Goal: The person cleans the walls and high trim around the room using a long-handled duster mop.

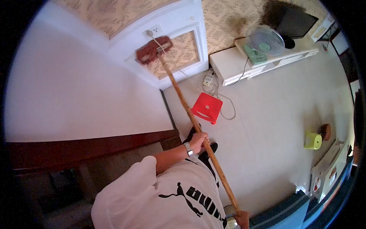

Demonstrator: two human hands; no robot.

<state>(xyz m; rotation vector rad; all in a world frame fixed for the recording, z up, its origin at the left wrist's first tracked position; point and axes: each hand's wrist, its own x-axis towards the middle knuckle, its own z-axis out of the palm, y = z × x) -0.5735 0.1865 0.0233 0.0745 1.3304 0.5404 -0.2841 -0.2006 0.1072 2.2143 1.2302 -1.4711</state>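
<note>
The left hand (198,142) and right hand (241,219) have fingers wrapped around the mop (177,88), fuzzy head (146,53) at eleven o'clock.

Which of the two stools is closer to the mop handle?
The red stool, close beside the mop handle; the yellow-green stool is much farther off across the floor.

The left hand (198,142) and right hand (242,219) grip a long brown wooden pole (183,100) whose fuzzy reddish-brown head (146,52) is at a white-framed patterned wall panel (187,49), with a square red plastic stool (207,108) nearby.
</note>
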